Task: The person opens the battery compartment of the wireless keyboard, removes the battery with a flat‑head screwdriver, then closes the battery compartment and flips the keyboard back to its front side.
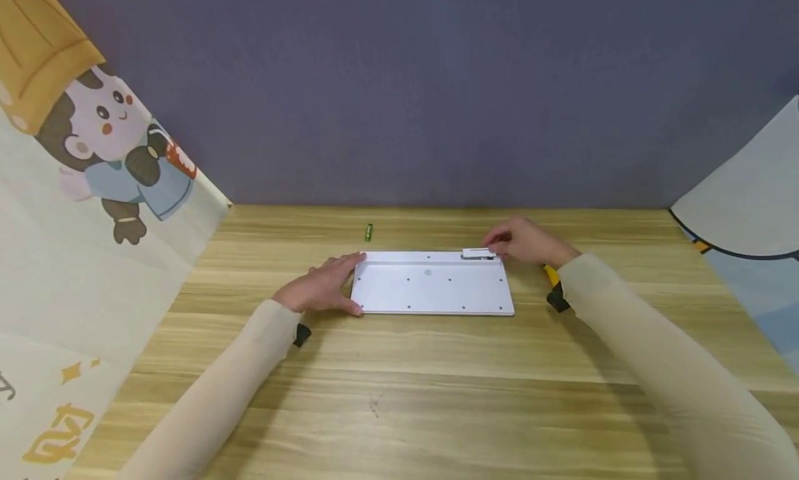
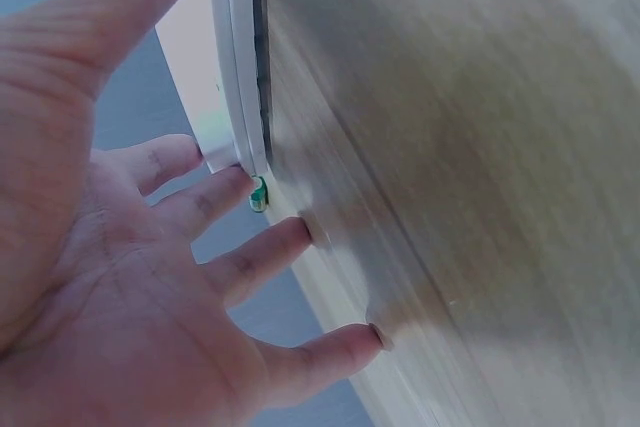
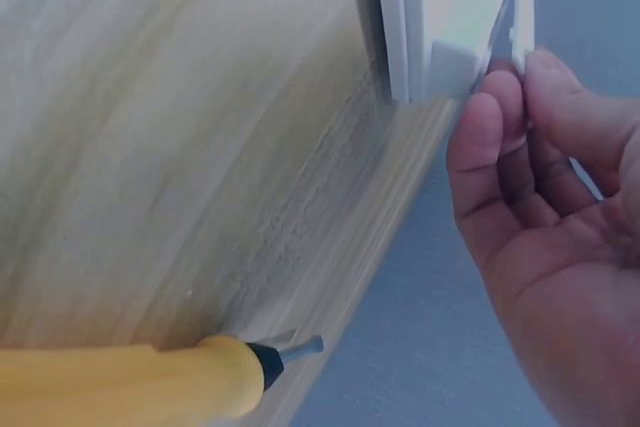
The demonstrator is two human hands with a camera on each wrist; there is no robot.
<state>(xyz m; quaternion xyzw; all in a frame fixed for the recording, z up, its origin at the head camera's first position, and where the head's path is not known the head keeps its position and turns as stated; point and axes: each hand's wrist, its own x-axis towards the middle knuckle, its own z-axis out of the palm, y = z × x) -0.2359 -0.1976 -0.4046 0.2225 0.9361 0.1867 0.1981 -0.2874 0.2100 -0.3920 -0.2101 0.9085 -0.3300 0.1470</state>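
Observation:
A white keyboard [image 1: 431, 289] lies face down on the table, its back with small dark screw spots turned up. My left hand [image 1: 324, 284] spans its left short edge with spread fingers, thumb at the near corner and fingertips at the far one. At the far right corner my right hand [image 1: 521, 241] pinches a small white battery cover [image 1: 478, 253] between thumb and fingers. The cover is tilted up over the battery compartment, whose dark opening shows beneath it. In the right wrist view the cover [image 3: 525, 17] stands slightly apart from the keyboard's back.
A green battery [image 1: 369, 232] lies on the wooden table [image 1: 399, 383] beyond the keyboard's far left corner. A yellow-handled screwdriver [image 3: 200, 387] lies to the right, partly under my right wrist in the head view. A dark grey panel [image 1: 424, 98] rises behind the table.

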